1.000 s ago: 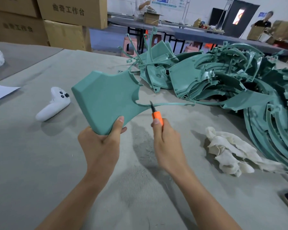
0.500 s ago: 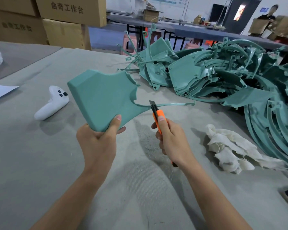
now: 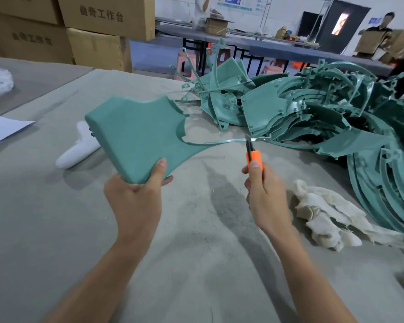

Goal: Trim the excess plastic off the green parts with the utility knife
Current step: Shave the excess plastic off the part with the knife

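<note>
White controller (image 3: 76,154) partly behind green part (image 3: 135,136)

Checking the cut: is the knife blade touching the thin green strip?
Touching. Head view: the utility knife blade meets the thin strip of the green part.

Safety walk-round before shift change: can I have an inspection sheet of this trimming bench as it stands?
Surface: grey felt-covered table, pale dust.
Job's things: flat green plastic part with thin sprue strip; orange utility knife, blade at strip; heap of green plastic parts.
Clutter: white handheld controller; crumpled white cloth; white paper sheet.
Grippers: left hand grips the part; right hand grips the knife.
Cables: nothing seen.
Surroundings: stacked cardboard boxes; people at far tables.
</note>
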A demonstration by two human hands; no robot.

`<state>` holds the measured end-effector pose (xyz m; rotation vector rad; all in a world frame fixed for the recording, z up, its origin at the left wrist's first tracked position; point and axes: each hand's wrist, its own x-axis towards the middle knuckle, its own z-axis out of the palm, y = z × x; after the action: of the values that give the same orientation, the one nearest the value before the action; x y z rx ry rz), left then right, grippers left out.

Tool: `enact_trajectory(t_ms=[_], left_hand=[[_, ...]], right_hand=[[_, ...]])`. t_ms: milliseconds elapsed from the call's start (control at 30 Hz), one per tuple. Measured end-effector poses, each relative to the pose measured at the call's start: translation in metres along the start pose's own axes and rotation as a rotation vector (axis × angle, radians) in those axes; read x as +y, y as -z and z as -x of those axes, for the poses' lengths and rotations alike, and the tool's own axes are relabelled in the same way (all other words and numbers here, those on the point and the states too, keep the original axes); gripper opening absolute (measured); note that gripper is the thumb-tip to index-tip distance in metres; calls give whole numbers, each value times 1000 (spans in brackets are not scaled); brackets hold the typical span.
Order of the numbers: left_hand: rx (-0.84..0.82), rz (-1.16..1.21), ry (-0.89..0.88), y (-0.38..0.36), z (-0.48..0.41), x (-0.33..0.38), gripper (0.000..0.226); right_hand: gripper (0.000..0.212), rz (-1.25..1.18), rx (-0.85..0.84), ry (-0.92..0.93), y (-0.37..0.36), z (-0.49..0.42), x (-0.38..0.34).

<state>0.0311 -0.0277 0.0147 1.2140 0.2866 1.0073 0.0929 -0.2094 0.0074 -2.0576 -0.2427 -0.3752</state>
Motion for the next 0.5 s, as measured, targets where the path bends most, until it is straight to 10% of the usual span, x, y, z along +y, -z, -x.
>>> enact_trajectory(t_ms=[500], left_hand=[[-67,-31,21,-5,10,4,35]], right_hand=[[49,54,-182,107,-33,17,-20]])
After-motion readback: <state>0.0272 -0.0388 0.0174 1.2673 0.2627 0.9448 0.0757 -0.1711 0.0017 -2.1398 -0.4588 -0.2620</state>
